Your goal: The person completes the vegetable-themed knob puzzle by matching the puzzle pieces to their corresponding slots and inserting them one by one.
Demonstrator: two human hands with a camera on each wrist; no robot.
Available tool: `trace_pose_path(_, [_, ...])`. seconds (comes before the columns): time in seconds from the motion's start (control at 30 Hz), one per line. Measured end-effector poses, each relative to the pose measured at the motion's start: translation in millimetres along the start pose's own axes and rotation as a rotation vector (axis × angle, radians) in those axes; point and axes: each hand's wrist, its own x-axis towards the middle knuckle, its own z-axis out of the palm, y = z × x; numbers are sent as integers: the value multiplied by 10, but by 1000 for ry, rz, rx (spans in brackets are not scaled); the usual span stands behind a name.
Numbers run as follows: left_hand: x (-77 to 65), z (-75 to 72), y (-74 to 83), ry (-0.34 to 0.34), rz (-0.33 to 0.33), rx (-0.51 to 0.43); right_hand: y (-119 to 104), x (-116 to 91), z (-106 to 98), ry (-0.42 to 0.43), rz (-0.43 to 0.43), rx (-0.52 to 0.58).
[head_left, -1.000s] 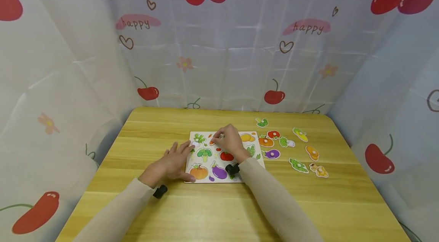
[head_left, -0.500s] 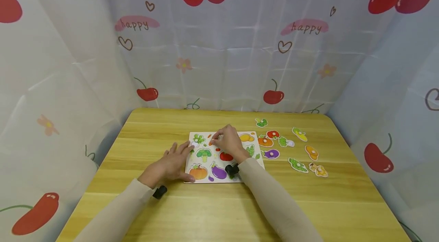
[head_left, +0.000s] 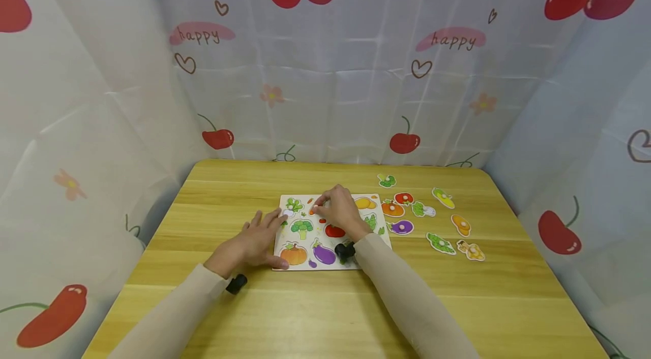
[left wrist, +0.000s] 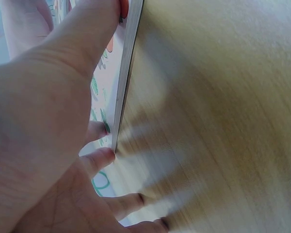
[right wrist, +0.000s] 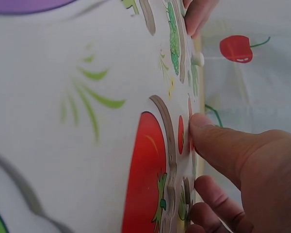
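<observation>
In the head view a white vegetable puzzle board (head_left: 317, 236) lies on the wooden table. My left hand (head_left: 256, 241) rests along its left side, fingers spread and straight, thumb at the lower left corner. In the left wrist view two fingertips touch the board's edge (left wrist: 126, 73). My right hand (head_left: 339, 211) pinches an orange carrot piece (head_left: 312, 210) at the board's upper middle. Close up, the thumb (right wrist: 218, 145) presses in from the side, and most of the piece is hidden. Tomato (head_left: 334, 231), broccoli (head_left: 302, 226), pumpkin (head_left: 293, 255) and eggplant (head_left: 324, 254) pictures show on the board.
Several loose vegetable pieces lie right of the board, among them a pumpkin (head_left: 393, 209), tomato (head_left: 404, 198), eggplant (head_left: 402, 227), corn (head_left: 443, 198), pea pod (head_left: 441, 244) and broccoli (head_left: 387, 181). A cherry-print curtain (head_left: 325, 93) surrounds the table (head_left: 285, 314).
The head view has shifted very slightly. My right fingers stay at the carrot with barely visible motion, and the left hand keeps its place on the board.
</observation>
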Motion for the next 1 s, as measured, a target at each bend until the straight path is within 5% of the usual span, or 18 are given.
trace_pose_path(0.6, [-14, -14, 11, 0, 14, 14, 3, -136, -267, 18, -5, -19])
trace_pose_path(1.0, [-19, -8, 13, -5, 10, -7, 199, -218, -494, 53, -44, -91])
